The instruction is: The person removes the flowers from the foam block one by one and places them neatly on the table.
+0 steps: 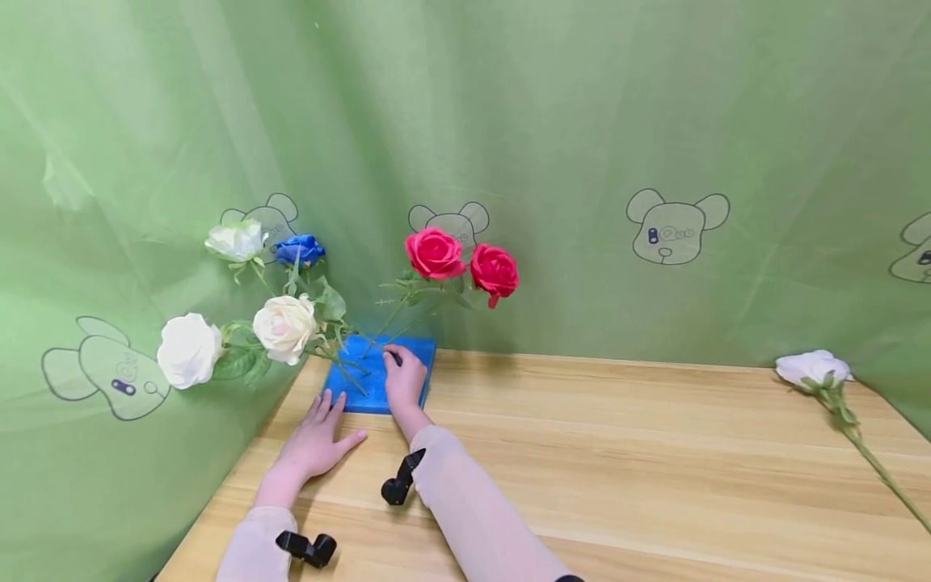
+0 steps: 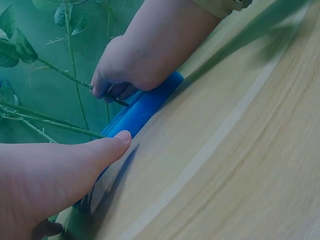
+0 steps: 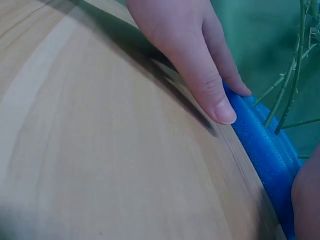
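Observation:
A blue foam block (image 1: 376, 398) lies at the table's back left, with several artificial rose stems stuck in it. My right hand (image 1: 406, 380) is over the block and pinches a green rose stem (image 2: 75, 79) close to its lower end, which meets the foam. Which bloom this stem bears, I cannot tell. My left hand (image 1: 318, 442) rests with fingers spread at the block's front left corner, its thumb (image 3: 223, 107) near the edge. Above lean two red roses (image 1: 436, 253), a blue rose (image 1: 301, 250), a cream rose (image 1: 285, 328) and two white roses (image 1: 189, 351).
Another white rose (image 1: 813, 369) lies on the wooden table (image 1: 618, 453) at the far right, its stem pointing toward the front. A green curtain (image 1: 567, 121) with bear-head prints hangs close behind the block and along the left side.

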Available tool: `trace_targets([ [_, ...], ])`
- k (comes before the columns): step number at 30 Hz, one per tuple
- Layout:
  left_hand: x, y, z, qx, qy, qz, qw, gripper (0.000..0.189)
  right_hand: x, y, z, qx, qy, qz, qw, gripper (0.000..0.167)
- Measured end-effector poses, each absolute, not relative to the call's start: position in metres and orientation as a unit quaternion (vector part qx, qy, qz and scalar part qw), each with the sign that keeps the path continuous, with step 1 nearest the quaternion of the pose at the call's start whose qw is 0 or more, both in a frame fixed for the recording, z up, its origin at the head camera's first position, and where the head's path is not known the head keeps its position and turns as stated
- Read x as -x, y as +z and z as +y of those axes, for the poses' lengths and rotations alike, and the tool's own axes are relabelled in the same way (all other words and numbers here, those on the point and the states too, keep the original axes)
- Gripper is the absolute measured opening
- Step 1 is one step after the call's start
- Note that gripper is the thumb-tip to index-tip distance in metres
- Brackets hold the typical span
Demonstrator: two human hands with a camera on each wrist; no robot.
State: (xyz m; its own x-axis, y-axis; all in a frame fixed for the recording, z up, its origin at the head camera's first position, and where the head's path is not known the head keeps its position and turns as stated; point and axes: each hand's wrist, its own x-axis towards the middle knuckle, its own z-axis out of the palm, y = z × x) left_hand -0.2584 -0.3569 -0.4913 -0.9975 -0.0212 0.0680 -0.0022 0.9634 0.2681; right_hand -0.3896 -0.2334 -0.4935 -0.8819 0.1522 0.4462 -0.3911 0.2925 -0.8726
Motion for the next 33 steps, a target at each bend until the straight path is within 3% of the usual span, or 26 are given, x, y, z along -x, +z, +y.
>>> trace_targets([
  [19,0.255,-0.487,-0.355,-0.004,-0.149,-0.988,0.033,0.086,0.382,-0.499,-0.231,-0.104,0.624,-0.707,0.316,0.012],
  [33,0.253,-0.487,-0.354,0.003,-0.144,-0.988,0.048,0.087,0.364,-0.503,-0.21,-0.133,0.7,-0.661,0.234,0.015],
])
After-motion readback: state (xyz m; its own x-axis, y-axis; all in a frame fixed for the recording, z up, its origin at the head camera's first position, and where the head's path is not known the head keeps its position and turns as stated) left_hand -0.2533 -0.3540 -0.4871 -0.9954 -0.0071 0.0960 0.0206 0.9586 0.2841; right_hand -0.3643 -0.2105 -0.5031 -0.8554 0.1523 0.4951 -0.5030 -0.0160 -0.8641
